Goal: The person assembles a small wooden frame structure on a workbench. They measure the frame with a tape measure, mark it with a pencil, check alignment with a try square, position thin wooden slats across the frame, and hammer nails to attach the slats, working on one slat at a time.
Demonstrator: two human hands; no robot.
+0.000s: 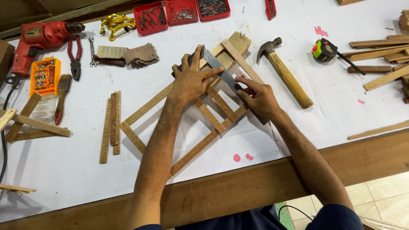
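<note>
— What's happening at the white table (298,140)?

— Marking. Left hand (192,81) lies flat, pinning a grey steel ruler (219,70) across the slatted wooden frame (187,113); right hand (260,100) pinches a red pencil (248,88) beside it.

— Next?

— Probably a steady line along the ruler's edge.

A workbench (255,187) fills most of the view, its top covered by a white sheet (64,170) marked with a few pink paint spots. The bench's near edge is a bare brown wooden board running below the sheet. Below the bench, at the lower right, a floor of pale beige tiles (383,200) shows. Beyond the bench, at the upper left, lies a dark wooden surface. The light is even and bright, throwing soft shadows on the sheet.
</note>
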